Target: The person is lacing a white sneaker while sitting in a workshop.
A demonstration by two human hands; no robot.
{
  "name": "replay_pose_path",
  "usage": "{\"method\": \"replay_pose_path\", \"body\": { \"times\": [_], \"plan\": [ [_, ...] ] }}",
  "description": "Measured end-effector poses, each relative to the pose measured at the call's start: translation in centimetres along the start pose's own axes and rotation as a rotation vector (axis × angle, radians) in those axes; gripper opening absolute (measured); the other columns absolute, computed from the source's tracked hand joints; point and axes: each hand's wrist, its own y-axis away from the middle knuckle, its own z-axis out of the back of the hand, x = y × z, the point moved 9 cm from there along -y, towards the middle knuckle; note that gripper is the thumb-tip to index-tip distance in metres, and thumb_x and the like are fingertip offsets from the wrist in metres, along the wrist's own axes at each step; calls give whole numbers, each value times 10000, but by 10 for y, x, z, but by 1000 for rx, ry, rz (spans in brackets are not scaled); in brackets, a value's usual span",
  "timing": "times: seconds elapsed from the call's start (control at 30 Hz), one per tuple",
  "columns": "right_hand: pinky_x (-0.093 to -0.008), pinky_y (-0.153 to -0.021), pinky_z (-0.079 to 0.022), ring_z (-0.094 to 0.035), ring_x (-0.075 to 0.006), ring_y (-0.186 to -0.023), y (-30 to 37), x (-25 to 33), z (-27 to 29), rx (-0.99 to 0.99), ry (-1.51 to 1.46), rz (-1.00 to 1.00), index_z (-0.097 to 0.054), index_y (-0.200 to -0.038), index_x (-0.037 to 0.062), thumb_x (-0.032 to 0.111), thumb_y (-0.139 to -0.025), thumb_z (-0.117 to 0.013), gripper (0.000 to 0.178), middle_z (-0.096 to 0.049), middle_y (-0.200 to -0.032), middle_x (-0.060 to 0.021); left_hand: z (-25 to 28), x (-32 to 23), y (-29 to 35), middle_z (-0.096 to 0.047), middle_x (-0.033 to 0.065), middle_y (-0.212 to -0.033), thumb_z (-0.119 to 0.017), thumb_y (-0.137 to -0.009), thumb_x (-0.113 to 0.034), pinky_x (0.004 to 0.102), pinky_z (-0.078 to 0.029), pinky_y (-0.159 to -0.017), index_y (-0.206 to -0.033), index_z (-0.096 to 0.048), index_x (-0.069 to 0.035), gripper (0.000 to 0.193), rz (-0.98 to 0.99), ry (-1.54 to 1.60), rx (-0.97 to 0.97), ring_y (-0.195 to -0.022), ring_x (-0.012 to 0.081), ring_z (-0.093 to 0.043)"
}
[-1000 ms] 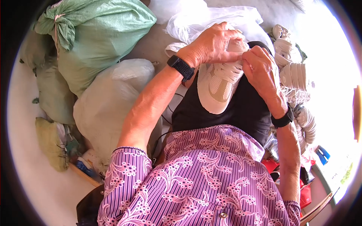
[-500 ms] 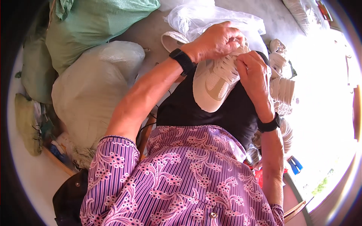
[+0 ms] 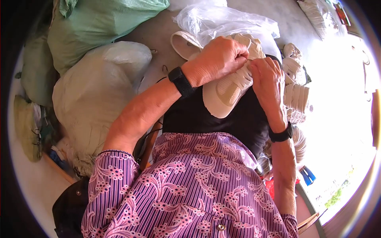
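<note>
On lap, two hands [image 3: 242,67] gripping one white sneaker [image 3: 228,89], three sacks [image 3: 95,95] beside

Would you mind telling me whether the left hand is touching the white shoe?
Touching. The head view shows the left hand closed on top of the white shoe, its fingers pressed against the upper with no gap.

Green sack [image 3: 107,20]: upper left, a bulging woven bag, pale green.
White sack [image 3: 95,95]: below the green one, just left of the person's left forearm, rounded and full, off-white.
Clear plastic bag [image 3: 226,22]: top centre, crumpled, see-through white, lying beyond the hands.
Labels, signs, screens: none that can be made out.
</note>
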Motion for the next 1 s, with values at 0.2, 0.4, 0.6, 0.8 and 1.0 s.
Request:
{"method": "replay_pose_path", "body": {
  "times": [0.2,0.4,0.6,0.8,1.0],
  "plan": [
    [-403,-729,-403,-541,-256,-817,3,6,8,-93,136,56,-626,-817,108,140,-791,-634,42,-563,-791,-50,-8,-3,-8,-648,149,-730,-625,-788,-108,318,-497,-632,-870,-644,0,137,62,-111,19,-635,237,-633],
    [-404,-735,-404,-544,-265,-831,5,0,2,-67,87,29,-624,-811,105,134,-784,-638,42,-571,-798,-56,-17,0,-18,-635,159,-702,-625,-756,-109,336,-493,-618,-812,-631,-10,113,149,-47,169,-629,274,-624],
    [-414,-694,-424,-571,-285,-786,1,-6,12,-83,-61,45,-622,-821,95,141,-784,-644,63,-587,-790,-72,-3,-14,-19,-589,143,-645,-614,-763,-106,352,-459,-561,-790,-577,-20,98,-64,-253,29,-577,257,-588],
    [-341,-608,-444,-582,-222,-659,-21,0,8,-44,-242,51,-615,-814,31,151,-801,-653,127,-580,-696,-47,34,-45,-32,-519,53,-623,-610,-852,-174,283,-427,-554,-827,-555,-16,169,-141,-92,-104,-574,113,-484],
    [-208,-657,-423,-511,-64,-705,-59,-24,51,-154,-1031,-94,-642,-1019,28,150,-891,-590,183,-582,-792,17,-15,-10,-20,-576,36,-671,-633,-850,-169,266,-451,-585,-897,-608,-13,165,39,-83,157,-600,98,-516]
  ]
}}
